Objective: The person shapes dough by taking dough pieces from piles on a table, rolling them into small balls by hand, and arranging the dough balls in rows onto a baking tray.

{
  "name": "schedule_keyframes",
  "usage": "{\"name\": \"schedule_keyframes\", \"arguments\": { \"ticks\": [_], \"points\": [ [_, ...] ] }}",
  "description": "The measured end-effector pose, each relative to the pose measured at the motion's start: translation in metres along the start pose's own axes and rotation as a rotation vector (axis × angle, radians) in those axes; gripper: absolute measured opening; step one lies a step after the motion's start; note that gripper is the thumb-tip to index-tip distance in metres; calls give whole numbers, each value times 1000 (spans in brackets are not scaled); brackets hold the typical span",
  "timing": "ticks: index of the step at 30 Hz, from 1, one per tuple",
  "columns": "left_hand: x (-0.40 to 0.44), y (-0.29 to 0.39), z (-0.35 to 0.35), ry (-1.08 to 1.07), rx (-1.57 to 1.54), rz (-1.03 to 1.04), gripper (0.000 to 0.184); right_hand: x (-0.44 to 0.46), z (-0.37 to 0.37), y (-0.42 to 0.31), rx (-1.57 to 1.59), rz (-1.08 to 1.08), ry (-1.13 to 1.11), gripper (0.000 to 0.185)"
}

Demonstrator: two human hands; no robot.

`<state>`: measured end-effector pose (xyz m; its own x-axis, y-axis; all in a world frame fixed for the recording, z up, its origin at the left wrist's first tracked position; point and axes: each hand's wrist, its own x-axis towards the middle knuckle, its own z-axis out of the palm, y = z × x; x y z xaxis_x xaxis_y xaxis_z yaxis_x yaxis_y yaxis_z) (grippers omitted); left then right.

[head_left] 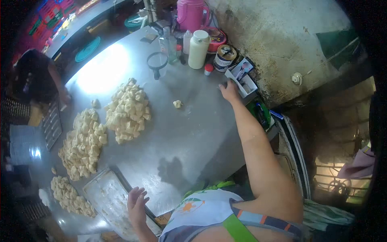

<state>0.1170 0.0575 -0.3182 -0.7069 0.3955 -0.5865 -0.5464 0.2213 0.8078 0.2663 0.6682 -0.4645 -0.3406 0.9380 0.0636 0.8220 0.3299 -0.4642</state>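
My right hand (229, 90) reaches to the far right edge of the metal table (181, 137) and touches the near side of a small white box (246, 85); whether its fingers grip anything is hidden. My left hand (137, 201) hovers by the right edge of a flour-dusted tray (109, 201), fingers apart, holding nothing. Three heaps of dough pieces lie at the left: an upper one (127, 111), a middle one (84, 145) and a lower one (71, 196). A single dough piece (177, 104) sits apart near the table's middle.
Along the back stand a white-lidded jar (198, 50), a pink jug (191, 15), a labelled can (224, 58), a red-capped jar (208, 69) and a round sieve (157, 61). Another person (36, 78) is at the left, beside a moulded tray (52, 125).
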Motion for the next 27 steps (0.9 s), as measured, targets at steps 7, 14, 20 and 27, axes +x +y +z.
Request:
{"name": "schedule_keyframes", "arguments": {
  "ticks": [7,14,20,27],
  "points": [
    [-4,-9,-10,-53,65,56,42,-7,7,7,70,-65,83,66],
    [-43,-56,-56,11,45,46,42,-151,5,-89,303,-343,-38,49],
    [-77,-81,-111,151,-4,48,42,-308,41,-185,484,-609,-376,39],
    [-85,-110,-204,179,-15,92,43,-458,68,-268,512,-923,-608,42]
  ]
}}
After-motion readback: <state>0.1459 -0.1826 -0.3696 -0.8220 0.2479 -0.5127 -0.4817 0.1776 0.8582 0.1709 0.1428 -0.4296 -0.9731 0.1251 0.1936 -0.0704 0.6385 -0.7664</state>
